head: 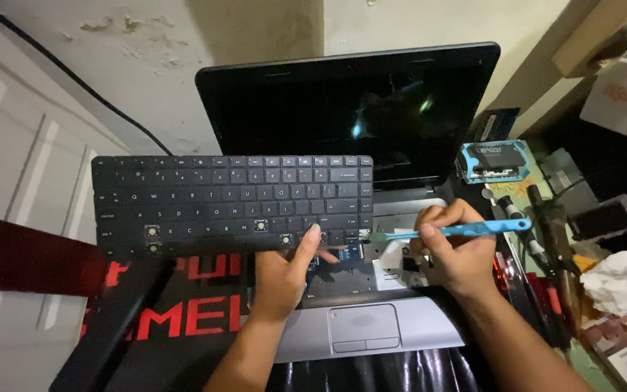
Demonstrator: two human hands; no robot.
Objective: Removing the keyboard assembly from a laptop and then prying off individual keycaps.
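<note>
Head view: my left hand (282, 279) grips bottom edge of detached black keyboard (232, 197), thumb on top, tilting it up off open laptop (371, 319) so bay underneath is exposed. Several keycaps missing. My right hand (457, 254) closed around blue plastic pry tool (450, 231), tip at keyboard's right lower corner, apparently for leverage. Dark screen (350, 109) behind. Crumpled tissue (618, 283) and clutter at right.
</note>
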